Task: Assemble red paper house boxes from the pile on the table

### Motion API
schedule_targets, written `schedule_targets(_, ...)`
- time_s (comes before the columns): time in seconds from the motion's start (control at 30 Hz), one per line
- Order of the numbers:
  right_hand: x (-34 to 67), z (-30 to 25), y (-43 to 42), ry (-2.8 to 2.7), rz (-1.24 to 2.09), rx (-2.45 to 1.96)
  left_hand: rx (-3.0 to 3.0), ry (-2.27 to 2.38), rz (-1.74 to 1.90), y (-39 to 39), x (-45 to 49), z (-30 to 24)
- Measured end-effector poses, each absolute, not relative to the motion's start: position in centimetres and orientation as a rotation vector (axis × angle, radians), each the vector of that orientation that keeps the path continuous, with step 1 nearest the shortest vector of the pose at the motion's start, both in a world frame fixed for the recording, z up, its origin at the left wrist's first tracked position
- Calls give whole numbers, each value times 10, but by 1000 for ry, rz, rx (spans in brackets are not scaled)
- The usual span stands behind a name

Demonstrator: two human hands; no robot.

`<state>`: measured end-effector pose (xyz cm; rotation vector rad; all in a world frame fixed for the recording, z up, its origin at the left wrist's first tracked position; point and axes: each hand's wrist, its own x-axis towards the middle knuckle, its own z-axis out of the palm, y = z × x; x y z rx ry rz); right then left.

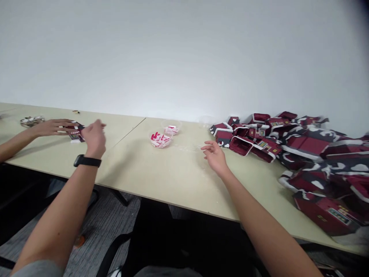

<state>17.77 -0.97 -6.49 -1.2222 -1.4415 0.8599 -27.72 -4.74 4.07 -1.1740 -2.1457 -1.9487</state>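
Note:
My left hand point(95, 139), with a black band on its wrist, is over the table at the left, close beside a maroon and black box-like piece point(76, 133). Its fingers are blurred and partly hidden, so I cannot tell whether it touches the piece. Another person's hand point(54, 127) lies over that piece from the left. My right hand point(215, 157) hovers above the table with its fingers loosely apart and nothing in them. To its right is a heap of maroon, black and white box-like pieces point(241, 145), several with open ends.
Two clear bowls with pink-and-white striped pieces, a nearer one point(160, 141) and a farther one point(172, 130), stand mid-table point(161, 173). A small container of pale bits point(32, 121) sits at far left. A white wall point(173, 57) rises behind.

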Motion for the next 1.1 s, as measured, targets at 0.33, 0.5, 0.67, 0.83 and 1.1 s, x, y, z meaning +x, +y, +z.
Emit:
schedule_targets(0.33, 181, -65, -9, -1423, 883, -1236, -2212, -1635, -1316, 18, -63, 19)
schedule_targets(0.5, 181, -64, -9, -1439, 877, -1213, -2150, -1543, -1113, 21, -52, -10)
schedule_targets(0.67, 179, -59, -11, -1446, 878, -1212, -2088, -1565, -1155, 9, -57, -10)
schedule_targets(0.83, 176, -40, -23, -1450, 739, -1208, -2092, -1609, -1226, 10, -59, -8)
schedule_targets(1.1, 289, 39, -71, -1922, -17, -1361, -2086, -1630, -1314, 14, -62, -8)
